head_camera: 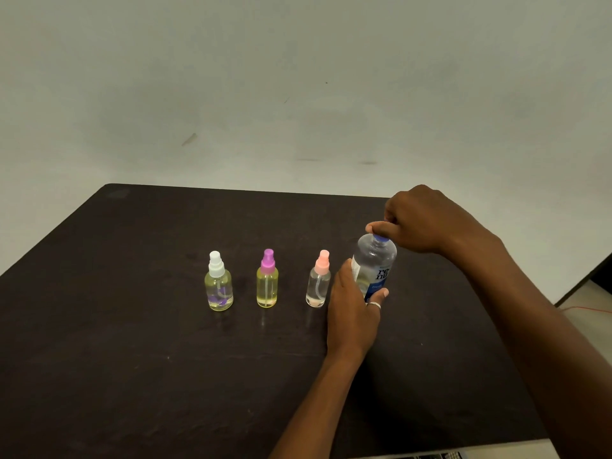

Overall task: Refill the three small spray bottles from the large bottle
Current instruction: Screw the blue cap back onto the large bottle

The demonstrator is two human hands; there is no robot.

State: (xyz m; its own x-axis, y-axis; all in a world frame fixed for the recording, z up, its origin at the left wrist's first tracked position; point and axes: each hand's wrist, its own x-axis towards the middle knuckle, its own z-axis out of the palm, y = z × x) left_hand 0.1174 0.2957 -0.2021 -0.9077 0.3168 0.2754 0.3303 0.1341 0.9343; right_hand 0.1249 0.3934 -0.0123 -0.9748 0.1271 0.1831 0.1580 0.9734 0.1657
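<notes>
The left hand (pixel 351 306) is gripping the large bottle (pixel 376 260) around its body while the right hand (pixel 420 223) is pinching its blue cap (pixel 380 239), probably to open it. The pink-topped bottle (pixel 318 283), purple-topped bottle (pixel 267 283) and white-topped bottle (pixel 219 286) are standing in a row left of the large bottle with their tops on, so all three refills are likely still waiting.

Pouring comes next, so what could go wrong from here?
1. The left hand grips the large bottle right beside the pink-topped spray bottle; a nudge could topple it.
2. The large bottle looks nearly full; once the right hand removes the blue cap, squeezing may spill onto the table.
</notes>
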